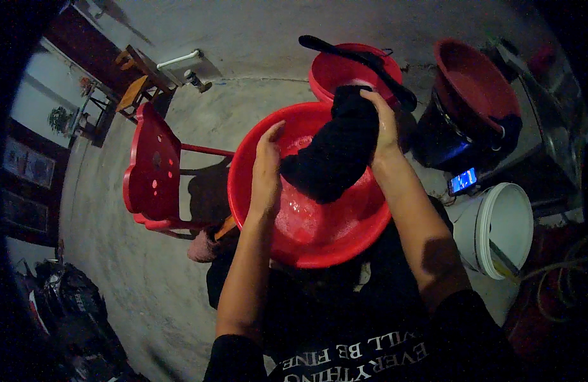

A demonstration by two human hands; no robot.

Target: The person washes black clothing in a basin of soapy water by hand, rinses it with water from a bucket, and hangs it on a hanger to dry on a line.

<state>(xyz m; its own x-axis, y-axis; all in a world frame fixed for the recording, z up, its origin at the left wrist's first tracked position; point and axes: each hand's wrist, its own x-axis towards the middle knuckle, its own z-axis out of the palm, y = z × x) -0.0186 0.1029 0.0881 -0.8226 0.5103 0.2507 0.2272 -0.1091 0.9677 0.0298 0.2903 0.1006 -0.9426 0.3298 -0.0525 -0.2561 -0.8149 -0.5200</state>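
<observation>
A dark, bunched-up piece of black cloth (pixel 335 149) hangs over a red plastic basin (pixel 310 256) with wet, foamy suds inside. My right hand (pixel 384 124) grips the cloth's upper right end, thumb on top. At the cloth's lower left end is my left hand (pixel 267 167), upright over the basin's left side with its digits stretched out, not wrapped round the fabric. Part of that hand's fingers is hidden. The basin rests near my lap, and the cloth's exact kind cannot be made out.
Behind stands a smaller red basin (pixel 326 67) with a black strip-like thing (pixel 370 62) across it. To the right are a reddish tub (pixel 475 79) on a dark bucket (pixel 444 134), a lit phone (pixel 463 181) and a white bucket (pixel 488 229). A red chair (pixel 155 169) stands left.
</observation>
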